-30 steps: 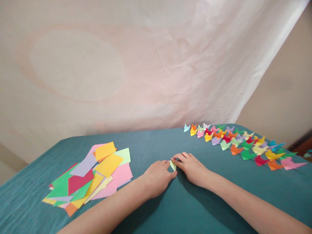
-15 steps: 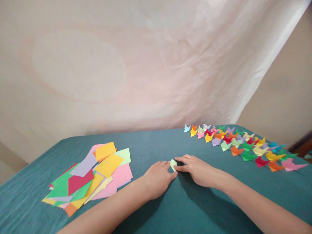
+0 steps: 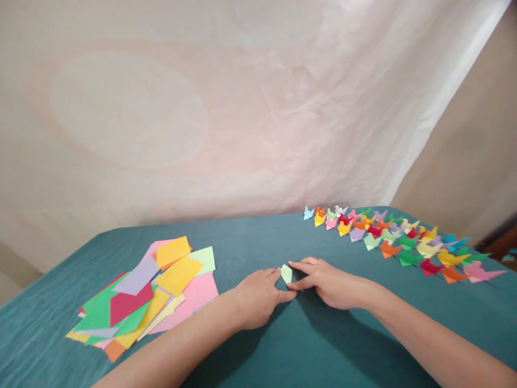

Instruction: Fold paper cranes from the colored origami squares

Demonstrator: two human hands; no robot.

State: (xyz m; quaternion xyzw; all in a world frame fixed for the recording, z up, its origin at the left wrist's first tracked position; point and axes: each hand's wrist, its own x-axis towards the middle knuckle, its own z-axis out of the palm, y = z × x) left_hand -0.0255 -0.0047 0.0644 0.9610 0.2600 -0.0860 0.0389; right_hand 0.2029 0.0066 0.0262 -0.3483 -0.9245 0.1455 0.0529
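A small light green folded paper [image 3: 286, 274], shaped like a kite with a pointed top, lies on the dark teal cloth between my hands. My left hand [image 3: 260, 298] holds its left side, fingertips at the left edge and thumb stretched along under the lower tip. From the other side, my right hand [image 3: 321, 281] grips it, with the index finger by the upper right edge and the thumb at the bottom. The paper's lower end is partly covered by the thumbs.
On the left, a loose pile of coloured paper sheets [image 3: 180, 275] is spread out. Several folded paper birds [image 3: 390, 249] stand in slanting rows at the right. The teal tablecloth [image 3: 242, 242] runs back to a pale hanging sheet [image 3: 242, 134].
The fingers have shifted slightly around the green paper, and more of its face shows. My left thumb reaches a little further right and lower. The whole view has drifted slightly.
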